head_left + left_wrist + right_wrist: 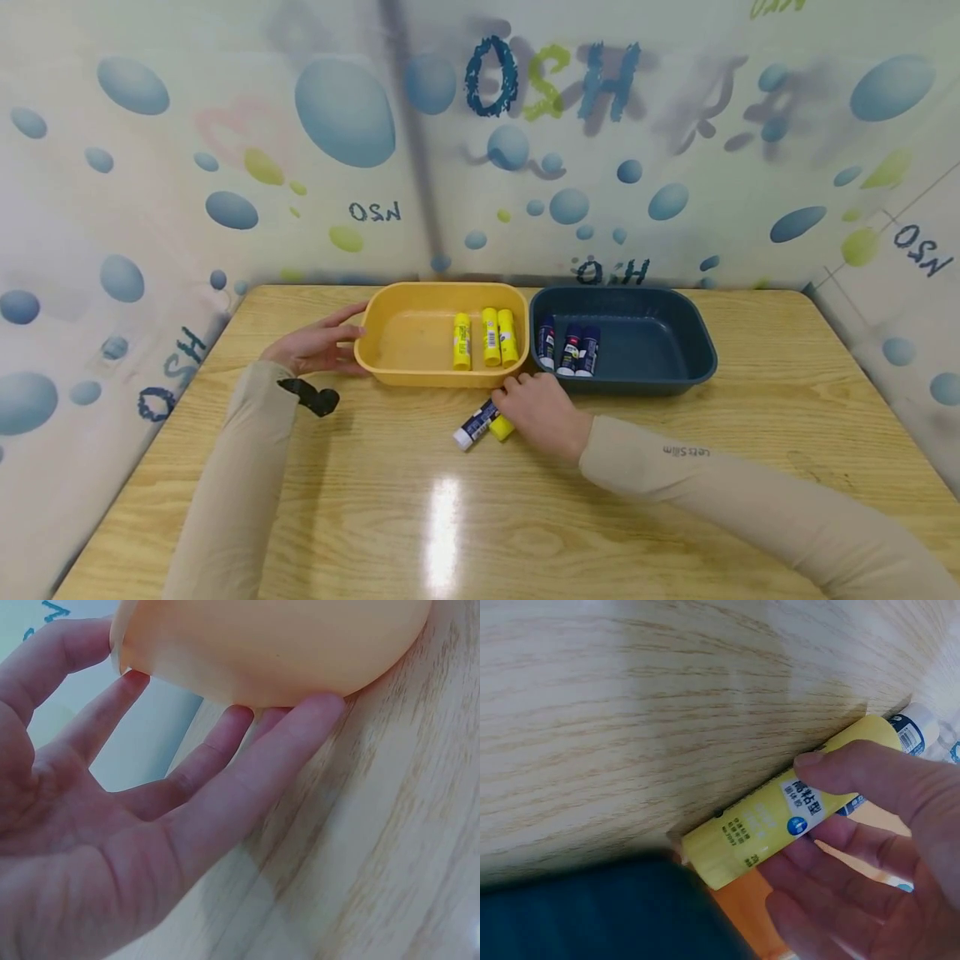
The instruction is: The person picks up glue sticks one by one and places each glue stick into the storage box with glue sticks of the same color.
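Observation:
My right hand (543, 414) pinches a yellow glue stick (769, 829) between thumb and fingers, just in front of the two bins. Beside it, a navy glue stick (474, 427) with a white end lies slanted, partly hidden by the fingers. My left hand (318, 343) touches the left end of the yellow bin (277, 652), its fingers extended against the wall and rim. Inside that bin lie three yellow glue sticks (491, 337). The dark blue bin (645, 386) contains three navy glue sticks (570, 350) at its left side.
The bins stand side by side near the back of the wooden table (375, 500). Behind the table is a pale wall (465, 183) patterned with blue and green drops. A black strap piece (311, 397) sticks out at the left cuff.

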Motion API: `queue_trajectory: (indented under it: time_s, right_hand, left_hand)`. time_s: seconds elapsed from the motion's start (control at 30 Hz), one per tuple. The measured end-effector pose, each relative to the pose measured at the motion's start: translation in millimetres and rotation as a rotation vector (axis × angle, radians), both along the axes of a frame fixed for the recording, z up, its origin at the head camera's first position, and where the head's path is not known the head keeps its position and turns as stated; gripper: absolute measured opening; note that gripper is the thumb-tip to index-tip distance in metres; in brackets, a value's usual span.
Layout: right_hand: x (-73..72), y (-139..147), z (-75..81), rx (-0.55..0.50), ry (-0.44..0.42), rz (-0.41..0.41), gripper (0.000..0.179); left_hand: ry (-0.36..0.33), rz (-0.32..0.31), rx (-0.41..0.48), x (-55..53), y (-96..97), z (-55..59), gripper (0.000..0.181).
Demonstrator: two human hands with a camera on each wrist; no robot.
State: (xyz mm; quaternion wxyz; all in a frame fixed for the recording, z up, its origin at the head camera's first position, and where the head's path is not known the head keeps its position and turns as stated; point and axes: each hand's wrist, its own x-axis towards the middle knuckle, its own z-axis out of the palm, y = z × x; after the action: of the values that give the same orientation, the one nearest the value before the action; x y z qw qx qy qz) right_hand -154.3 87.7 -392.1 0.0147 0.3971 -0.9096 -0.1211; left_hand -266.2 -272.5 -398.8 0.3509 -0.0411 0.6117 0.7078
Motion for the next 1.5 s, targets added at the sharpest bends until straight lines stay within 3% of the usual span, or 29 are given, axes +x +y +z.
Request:
queue_trajectory:
  time_s: [0.33, 0.67, 1.0, 1.2, 1.5]
  right_hand:
    - [-0.2, 7, 6.0, 0.043, -0.091, 0.025, 0.025]
    - [1.0, 20, 11.5, 0.040, -0.127, 0.113, 0.025]
    - [-3.7, 18, 22.5, 0.011, -0.239, 0.056, 0.033]
    - [-8.1, 14, 27.8, -0.057, -0.291, 0.020, 0.037]
    - [-13.5, 4, 38.2, -0.131, -0.342, -0.087, 0.033]
  left_hand:
    - [0.019, -0.027, 0.019, 0.2, -2.3, -1.8, 0.072]
    - [0.006, -0.014, -0.002, -0.9, -0.7, 0.1, 0.069]
    - [0.004, -0.013, 0.013, 0.4, -0.4, 1.2, 0.067]
    - [0.001, -0.003, 0.004, 0.1, 0.4, 1.3, 0.067]
    - [-0.006, -0.005, -0.014, 0.6, 1.0, 1.7, 0.070]
